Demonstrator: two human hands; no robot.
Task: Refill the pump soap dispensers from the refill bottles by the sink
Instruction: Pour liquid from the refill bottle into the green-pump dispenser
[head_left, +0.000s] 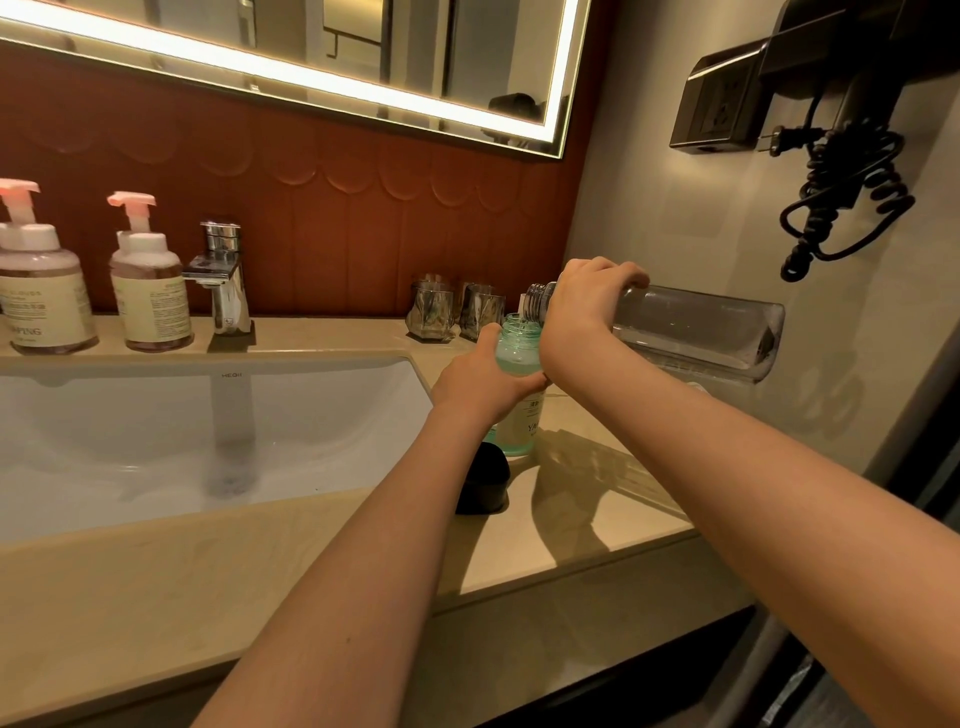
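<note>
My right hand (587, 306) grips a clear refill bottle (696, 332) near its neck and holds it tipped sideways, its threaded mouth over the open top of a green-tinted dispenser bottle (519, 358). My left hand (485, 382) wraps around that dispenser bottle, which stands on the counter right of the sink with its pump off. Greenish liquid fills most of it. Two pump dispensers with pink tops, one at the far left (44, 291) and one beside it (148, 280), stand behind the sink.
A black cap (483, 480) lies on the beige counter (156, 582) in front of the green bottle. A chrome faucet (223, 275) rises behind the white basin (156, 431). Two glass tumblers (457, 312) stand at the back wall. A wall hairdryer with a coiled cord (841, 192) hangs at the right.
</note>
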